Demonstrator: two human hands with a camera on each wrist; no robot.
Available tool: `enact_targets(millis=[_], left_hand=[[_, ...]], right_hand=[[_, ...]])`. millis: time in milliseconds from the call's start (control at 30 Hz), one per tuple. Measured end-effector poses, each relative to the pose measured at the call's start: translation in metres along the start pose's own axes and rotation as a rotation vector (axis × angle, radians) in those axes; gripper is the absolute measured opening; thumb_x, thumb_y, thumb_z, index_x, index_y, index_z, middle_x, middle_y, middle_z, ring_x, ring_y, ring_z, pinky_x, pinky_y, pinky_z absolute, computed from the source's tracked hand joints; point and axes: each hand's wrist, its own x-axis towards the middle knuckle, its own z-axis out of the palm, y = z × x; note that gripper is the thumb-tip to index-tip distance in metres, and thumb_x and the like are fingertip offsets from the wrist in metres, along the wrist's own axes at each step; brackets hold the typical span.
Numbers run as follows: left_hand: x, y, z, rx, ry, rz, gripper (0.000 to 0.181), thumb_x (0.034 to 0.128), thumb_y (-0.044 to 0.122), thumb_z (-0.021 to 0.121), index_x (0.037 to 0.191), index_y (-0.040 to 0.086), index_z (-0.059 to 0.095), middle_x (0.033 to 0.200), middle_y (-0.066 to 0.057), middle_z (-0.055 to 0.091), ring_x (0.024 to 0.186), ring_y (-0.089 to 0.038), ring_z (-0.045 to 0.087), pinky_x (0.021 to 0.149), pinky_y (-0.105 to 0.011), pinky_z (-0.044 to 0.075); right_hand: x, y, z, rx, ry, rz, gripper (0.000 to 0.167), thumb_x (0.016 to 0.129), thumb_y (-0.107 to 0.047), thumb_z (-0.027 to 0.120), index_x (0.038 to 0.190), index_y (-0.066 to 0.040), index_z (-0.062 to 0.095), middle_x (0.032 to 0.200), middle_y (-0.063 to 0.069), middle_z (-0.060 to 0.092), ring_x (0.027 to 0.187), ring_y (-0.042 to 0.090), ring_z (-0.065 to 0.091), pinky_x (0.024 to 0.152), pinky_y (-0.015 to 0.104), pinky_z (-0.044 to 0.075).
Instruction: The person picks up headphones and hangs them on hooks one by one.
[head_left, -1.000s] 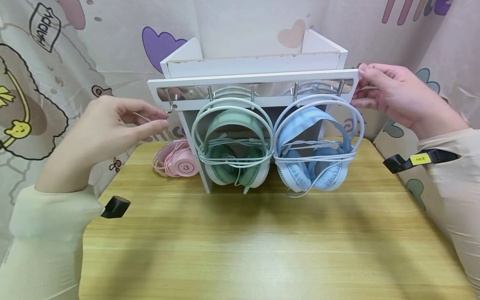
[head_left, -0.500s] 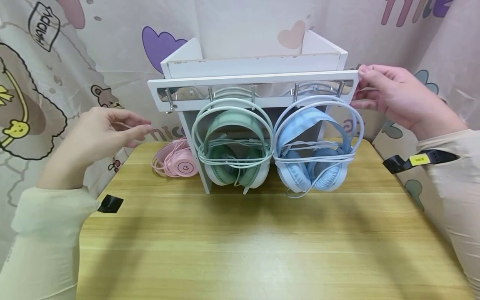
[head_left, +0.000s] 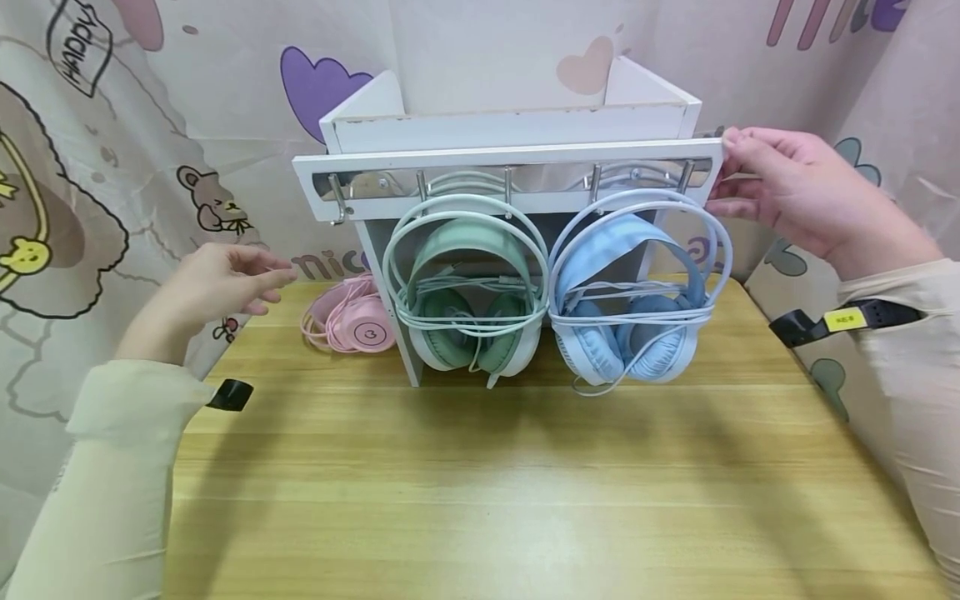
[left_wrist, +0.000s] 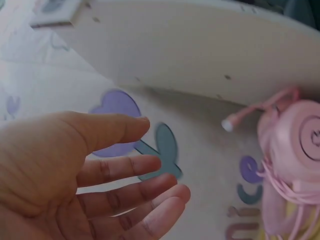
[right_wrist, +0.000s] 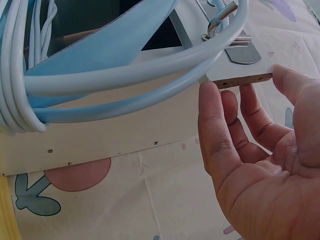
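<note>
My right hand pinches the right end of a white hook rack, thumb in front and fingers around its end in the right wrist view. From the rack's metal hooks hang green headphones and, to their right, light blue headphones, each with its cable wound around it. The leftmost hook carries nothing. My left hand hovers in the air to the left, its fingers relaxed and holding nothing. Nearest to it, pink headphones lie on the table beside the stand, also partly visible in the left wrist view.
Behind the rack rises a white stand with raised side walls on top. It stands toward the back of a wooden table. A printed curtain hangs behind and at both sides.
My left hand has drawn away from the rack's left end, moving left and down. The right hand keeps its hold on the rack's right end. The headphones hang nearly unchanged.
</note>
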Motion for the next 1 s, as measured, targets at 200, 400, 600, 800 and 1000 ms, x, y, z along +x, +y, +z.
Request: enact_targets(millis=[200,400,600,800,1000], left_hand=[[0.017,-0.025,0.01,-0.017,-0.061,-0.062,0.072,0.106,0.058,0.06,0.152,0.003,0.053,0.142,-0.026,0.064,0.089,-0.005,0.072,0.073,-0.027,0.064],[0.037,-0.048,0.018,-0.104,-0.106,-0.098,0.073,0.1095,0.048,0.058,0.157,-0.005,0.042,0.145,-0.03,0.057,0.096,-0.006,0.07,0.085,-0.029,0.066],[0.054,-0.071,0.03,-0.173,-0.071,-0.134,0.062,0.1108,0.038,0.058,0.151,-0.006,0.043,0.128,-0.019,0.06,0.09,-0.008,0.069,0.084,-0.03,0.066],[0.066,-0.092,0.042,-0.212,-0.044,-0.17,0.059,0.1121,0.033,0.055,0.15,-0.009,0.041,0.128,-0.021,0.054,0.091,-0.013,0.067,0.087,-0.032,0.066],[0.072,-0.103,0.049,-0.241,-0.08,-0.215,0.06,0.1119,0.032,0.054,0.15,-0.012,0.039,0.135,-0.026,0.047,0.094,-0.017,0.066,0.091,-0.037,0.065]], right_hand=[[-0.001,0.0,-0.002,-0.001,-0.012,-0.013,0.028,0.114,-0.021,0.053,0.121,-0.004,0.075,0.103,0.008,0.072,0.093,0.019,0.074,0.081,0.026,0.065],[-0.001,0.001,-0.004,0.023,-0.02,-0.021,0.029,0.115,-0.019,0.051,0.122,-0.003,0.075,0.104,0.009,0.073,0.094,0.02,0.074,0.082,0.026,0.065],[0.0,0.001,-0.002,0.018,-0.013,-0.01,0.029,0.115,-0.02,0.052,0.122,-0.004,0.075,0.104,0.009,0.073,0.095,0.02,0.074,0.082,0.026,0.065],[0.001,0.002,-0.001,0.015,-0.005,-0.008,0.029,0.114,-0.021,0.053,0.122,-0.004,0.074,0.104,0.008,0.073,0.095,0.02,0.074,0.082,0.026,0.065],[0.0,0.002,-0.002,0.008,-0.005,-0.01,0.029,0.113,-0.022,0.055,0.123,-0.001,0.073,0.106,0.009,0.073,0.095,0.02,0.074,0.082,0.026,0.066]])
